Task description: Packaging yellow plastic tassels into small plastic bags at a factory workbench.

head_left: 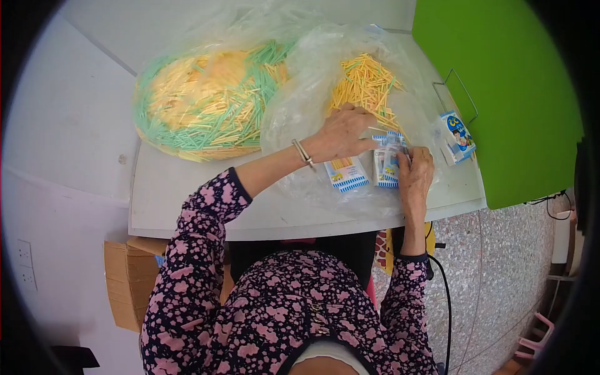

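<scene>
My left hand (342,133) reaches over the near edge of a loose pile of thin yellow sticks (364,84) on a spread clear plastic bag (306,81). Its fingers are curled, and a pale thin stick (378,129) pokes out by the fingertips. With thumb and fingers, my right hand (417,175) grips a small blue-and-white packet (386,169) by its right side. Its upper end, partly see-through, faces the left hand. Just left of it lies another packet (345,174), with yellow sticks showing through its window.
A large clear bag of yellow and green sticks (206,100) sits on the white table (181,194) at left. Right of the pile, more blue-and-white packets (459,136) rest beside a wire stand (462,94). A green panel (500,75) borders the right; a cardboard box (128,284) stands below left.
</scene>
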The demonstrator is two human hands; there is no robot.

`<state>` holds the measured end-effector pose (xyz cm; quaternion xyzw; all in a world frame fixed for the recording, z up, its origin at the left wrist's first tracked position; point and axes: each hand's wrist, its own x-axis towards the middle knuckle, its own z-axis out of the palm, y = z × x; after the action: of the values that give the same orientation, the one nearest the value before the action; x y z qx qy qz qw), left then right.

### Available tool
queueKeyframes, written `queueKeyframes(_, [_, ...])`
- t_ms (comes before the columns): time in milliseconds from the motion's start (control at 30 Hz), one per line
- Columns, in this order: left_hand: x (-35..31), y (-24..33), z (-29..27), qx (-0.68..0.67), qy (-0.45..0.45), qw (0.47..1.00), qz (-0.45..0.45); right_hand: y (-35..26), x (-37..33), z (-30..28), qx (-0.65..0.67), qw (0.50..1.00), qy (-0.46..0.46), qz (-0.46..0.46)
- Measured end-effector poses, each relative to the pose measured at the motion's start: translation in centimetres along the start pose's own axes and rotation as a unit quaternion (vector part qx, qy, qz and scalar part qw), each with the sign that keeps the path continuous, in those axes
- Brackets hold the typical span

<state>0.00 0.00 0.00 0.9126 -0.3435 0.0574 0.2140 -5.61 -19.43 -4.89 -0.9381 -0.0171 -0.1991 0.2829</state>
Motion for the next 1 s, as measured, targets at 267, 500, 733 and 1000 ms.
queueKeyframes(267, [1.7, 1.1, -0.6, -0.260, -0.054, 0.964, -0.017, -2.6, 0.1, -1.6, 0.318, 0.947, -0.023, 0.029])
queueKeyframes(500, [-1.0, 0.6, 0.1, -0.308, 0.018, 0.951, -0.032, -2.4, 0.1, -1.2, 0.482, 0.859, -0.138, 0.107])
queueKeyframes(733, [-1.4, 0.7, 0.2, -0.237, 0.053, 0.970, -0.023, -2.4, 0.1, -0.6, 0.426, 0.890, -0.139, 0.083])
queueKeyframes(1000, [2.3, -2.7, 0.0, -0.318, -0.005, 0.948, -0.010, -1.6, -0.2, -0.1, 0.432, 0.888, -0.143, 0.074])
